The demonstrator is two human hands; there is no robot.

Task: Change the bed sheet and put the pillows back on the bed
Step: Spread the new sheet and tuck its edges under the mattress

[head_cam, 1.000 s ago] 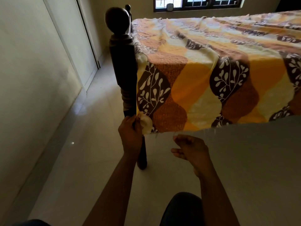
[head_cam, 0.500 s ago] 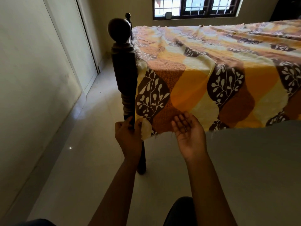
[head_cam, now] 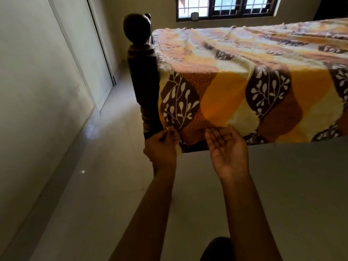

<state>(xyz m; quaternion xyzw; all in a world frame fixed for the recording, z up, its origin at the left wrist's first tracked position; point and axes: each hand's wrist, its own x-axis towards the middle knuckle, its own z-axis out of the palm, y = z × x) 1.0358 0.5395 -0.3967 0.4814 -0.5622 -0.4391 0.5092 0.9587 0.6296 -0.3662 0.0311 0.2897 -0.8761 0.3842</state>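
Observation:
An orange, yellow and brown leaf-print bed sheet [head_cam: 235, 87] covers the bed and hangs down over its near side. My left hand [head_cam: 162, 147] grips the sheet's lower corner beside the dark wooden bedpost [head_cam: 144, 72]. My right hand [head_cam: 227, 147] lies palm up with straight fingers, its fingertips under the sheet's hanging hem just right of the corner. No pillows are in view.
A pale wall with a closed door [head_cam: 92, 59] runs along the left, leaving a narrow strip of light tiled floor [head_cam: 94, 185] beside the bed. A barred window [head_cam: 226, 8] sits on the far wall. My dark-clothed knee [head_cam: 216, 249] shows at the bottom.
My right hand rose from below the hem, turned palm up and reached the sheet's lower edge. The left hand kept its grip on the corner.

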